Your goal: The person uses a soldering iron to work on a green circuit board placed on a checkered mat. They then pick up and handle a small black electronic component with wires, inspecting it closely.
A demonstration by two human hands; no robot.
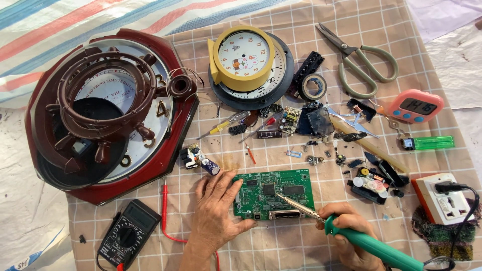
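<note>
Your left hand [216,211] lies flat, fingers spread, pinning the green circuit board's [273,193] left edge near the bench's front edge. Your right hand [346,233] fingers wrap the soldering iron [351,236]; its tip slants up-left onto the board's middle.

Lower centre: bare cloth [286,246] below board [273,193], between left hand [216,213] and right hand [346,233].
Lower left: blocked by multimeter [128,233] and red lead [164,211].
Left: filled by big clock [108,113].
Centre band: cluttered with screwdrivers [226,125] and small parts [321,140].
Right edge: blocked by socket [442,198].
</note>
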